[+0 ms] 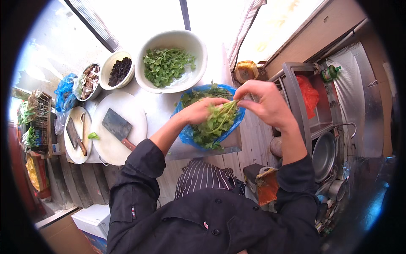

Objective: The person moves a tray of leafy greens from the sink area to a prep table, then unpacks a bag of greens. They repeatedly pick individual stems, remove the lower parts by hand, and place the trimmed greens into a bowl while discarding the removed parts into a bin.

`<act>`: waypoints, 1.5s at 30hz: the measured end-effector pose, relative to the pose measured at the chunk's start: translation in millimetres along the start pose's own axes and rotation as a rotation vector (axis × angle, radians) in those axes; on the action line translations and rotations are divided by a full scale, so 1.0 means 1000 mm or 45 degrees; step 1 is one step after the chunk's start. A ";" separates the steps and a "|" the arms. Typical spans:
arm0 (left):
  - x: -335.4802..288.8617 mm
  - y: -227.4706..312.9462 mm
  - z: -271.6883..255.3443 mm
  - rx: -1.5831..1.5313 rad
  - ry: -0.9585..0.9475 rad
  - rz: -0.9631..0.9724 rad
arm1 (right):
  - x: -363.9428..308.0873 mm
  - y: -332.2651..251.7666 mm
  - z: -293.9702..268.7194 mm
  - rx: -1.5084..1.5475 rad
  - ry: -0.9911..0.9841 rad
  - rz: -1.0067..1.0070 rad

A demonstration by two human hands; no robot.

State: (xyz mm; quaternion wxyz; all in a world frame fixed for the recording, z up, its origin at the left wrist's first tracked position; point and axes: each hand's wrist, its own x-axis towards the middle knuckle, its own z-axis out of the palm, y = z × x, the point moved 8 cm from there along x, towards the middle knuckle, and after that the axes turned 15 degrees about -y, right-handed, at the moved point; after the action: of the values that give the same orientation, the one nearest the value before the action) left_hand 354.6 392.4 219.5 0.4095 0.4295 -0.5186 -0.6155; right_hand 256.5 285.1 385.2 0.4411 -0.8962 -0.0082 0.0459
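My left hand [198,111] is wrapped around a bunch of leafy green herbs [222,119] that looks like cilantro. At the pale stem ends, my right hand [267,101] pinches with thumb and fingers. Both hands are above an opened blue plastic bag [185,135] that holds more of the same greens, near the front right corner of the metal table [169,116]. Just behind the bag stands a large white bowl [201,57] with loose leafy sprigs [165,67] in it.
Left of the bag are a cleaver [117,123] on a round white board [103,148] and a knife [74,133] on a smaller board. Behind them stand bowls of black fungus [120,73] and sliced mushrooms [89,82]. A metal sink [319,120] is at the right.
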 end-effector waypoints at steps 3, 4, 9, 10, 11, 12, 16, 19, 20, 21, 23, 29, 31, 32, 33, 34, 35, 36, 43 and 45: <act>0.002 -0.015 -0.008 0.467 -0.039 -0.156 | -0.016 -0.010 -0.023 0.193 0.158 -0.120; 0.003 -0.021 -0.010 0.628 -0.073 -0.237 | -0.021 -0.013 -0.032 0.259 0.219 -0.184; -0.020 0.002 -0.041 0.261 0.280 0.106 | -0.041 0.004 -0.056 0.437 0.372 0.016; -0.029 0.010 -0.053 0.428 0.399 -0.037 | -0.045 0.001 -0.058 0.457 0.383 -0.035; -0.038 0.028 -0.064 0.446 0.510 -0.024 | -0.049 0.003 -0.059 0.489 0.409 -0.021; -0.048 0.051 -0.072 0.475 0.600 0.042 | -0.052 0.003 -0.060 0.526 0.431 -0.026; -0.087 0.136 -0.074 0.346 0.863 0.307 | -0.057 0.003 -0.057 0.577 0.465 -0.050; -0.074 0.183 -0.030 0.599 0.619 0.444 | -0.055 0.000 -0.050 0.634 0.451 -0.081; -0.065 0.193 -0.014 0.715 0.520 0.478 | -0.052 -0.002 -0.046 0.664 0.433 -0.105; -0.058 0.194 -0.001 0.782 0.436 0.391 | -0.049 -0.005 -0.042 0.706 0.407 -0.148; -0.039 0.190 0.016 0.659 0.286 0.344 | -0.045 -0.006 -0.036 0.701 0.427 -0.127; -0.020 0.155 0.023 0.181 0.181 0.138 | -0.041 0.001 -0.020 0.822 0.464 -0.176; -0.021 0.151 0.022 0.166 0.193 0.159 | -0.044 0.010 -0.013 0.950 0.433 -0.151; -0.021 0.148 0.021 0.151 0.191 0.164 | -0.044 0.013 -0.009 1.034 0.405 -0.167; -0.021 0.146 0.021 0.137 0.189 0.170 | -0.044 0.016 -0.007 1.030 0.392 -0.152; -0.021 0.145 0.020 0.119 0.187 0.183 | -0.044 0.017 -0.006 1.038 0.371 -0.161; -0.021 0.143 0.020 0.085 0.178 0.188 | -0.044 0.020 -0.004 1.049 0.364 -0.127; -0.021 0.141 0.020 0.048 0.169 0.200 | -0.044 0.017 -0.005 1.023 0.358 -0.169; -0.022 0.132 0.020 -0.058 0.169 0.185 | -0.038 0.012 -0.004 1.017 0.404 -0.145; -0.023 0.132 0.019 -0.039 0.191 0.187 | -0.035 0.012 -0.004 1.006 0.425 -0.147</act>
State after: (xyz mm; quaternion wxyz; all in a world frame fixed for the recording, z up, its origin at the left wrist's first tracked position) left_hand 351.2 402.7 354.8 0.4979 0.4289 -0.5071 -0.5576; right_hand 221.7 272.6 380.2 0.7476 -0.6516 0.0314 -0.1247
